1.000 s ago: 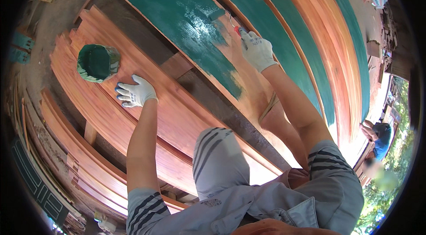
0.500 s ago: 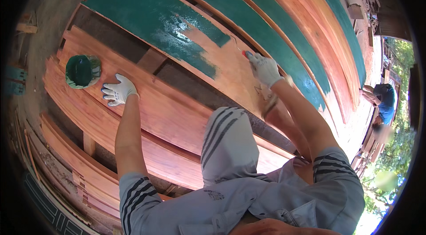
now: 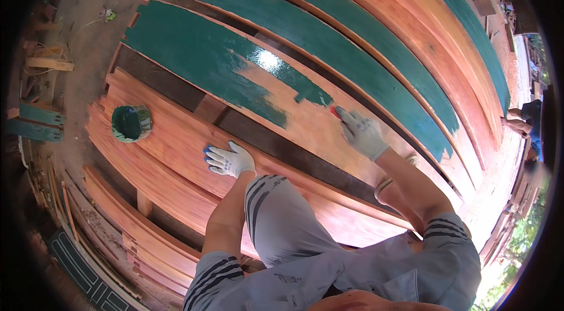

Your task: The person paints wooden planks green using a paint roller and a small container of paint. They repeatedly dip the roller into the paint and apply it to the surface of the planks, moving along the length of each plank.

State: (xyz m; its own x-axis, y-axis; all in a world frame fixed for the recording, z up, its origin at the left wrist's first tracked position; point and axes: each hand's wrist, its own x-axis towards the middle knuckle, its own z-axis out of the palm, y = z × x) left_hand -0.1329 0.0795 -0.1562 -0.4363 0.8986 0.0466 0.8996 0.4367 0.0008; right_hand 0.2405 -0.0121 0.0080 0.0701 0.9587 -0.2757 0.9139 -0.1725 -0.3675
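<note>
My right hand [image 3: 363, 136], in a white work glove, is closed on the red handle of a paint roller [image 3: 335, 112]. Its roller end lies low over a wide wooden board [image 3: 329, 137], at the edge of the wet green paint; the exact contact is hard to make out. Green covers the board's far left part, while bare wood shows around my right hand. My left hand [image 3: 230, 160], gloved too, rests with fingers spread on an unpainted plank [image 3: 182, 129]. Left of it stands a paint bucket [image 3: 131, 123] with green paint inside and smeared on its rim.
Several long boards lie side by side, some green [image 3: 329, 34], some bare, with dark gaps [image 3: 282, 143] between them. My bent knee [image 3: 282, 217] is over the near planks. Another person [image 3: 531, 126] is at the far right. Wood scraps [image 3: 50, 64] lie at left.
My left hand has shifted right along the plank, away from the bucket. The roller has moved, and the green strip near it reaches farther right along the board. The whole view has shifted.
</note>
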